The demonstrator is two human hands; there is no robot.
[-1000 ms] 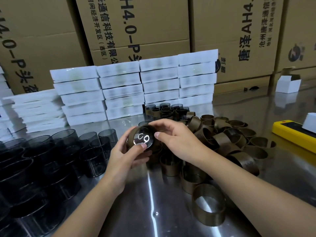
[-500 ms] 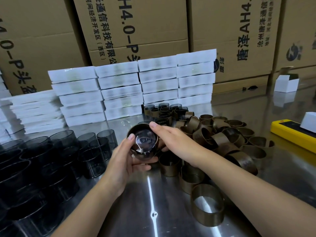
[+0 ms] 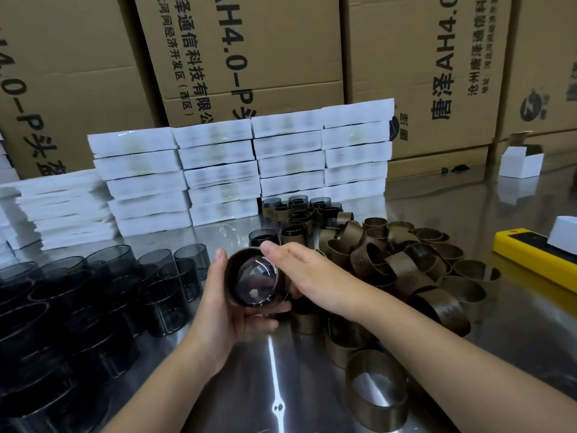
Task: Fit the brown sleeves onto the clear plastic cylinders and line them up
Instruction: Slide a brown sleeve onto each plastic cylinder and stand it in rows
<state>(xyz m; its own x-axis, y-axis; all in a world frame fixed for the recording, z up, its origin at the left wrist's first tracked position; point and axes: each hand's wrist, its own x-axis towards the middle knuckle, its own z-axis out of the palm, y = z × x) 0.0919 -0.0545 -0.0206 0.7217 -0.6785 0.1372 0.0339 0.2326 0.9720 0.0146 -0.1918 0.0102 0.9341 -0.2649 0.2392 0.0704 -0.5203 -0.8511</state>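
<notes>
A clear plastic cylinder (image 3: 254, 281) with a brown sleeve (image 3: 230, 278) around it is held above the steel table, its round end facing me. My left hand (image 3: 224, 310) grips it from the left and below. My right hand (image 3: 307, 276) wraps it from the right, thumb on the top rim. Bare smoky clear cylinders (image 3: 118, 295) crowd the left of the table. A heap of loose brown sleeves (image 3: 402, 270) lies to the right. Several sleeved cylinders (image 3: 299, 214) stand grouped behind the hands.
Stacks of flat white boxes (image 3: 218, 173) line the back of the steel table (image 3: 249, 385), with big cardboard cartons (image 3: 249, 57) behind. A yellow device (image 3: 530, 254) lies at the right edge. A small open white box (image 3: 520, 162) sits at the far right.
The cylinder has turned so its end faces me more squarely and has dropped slightly. My right hand has slid over its right side while the sleeve sits further on.
</notes>
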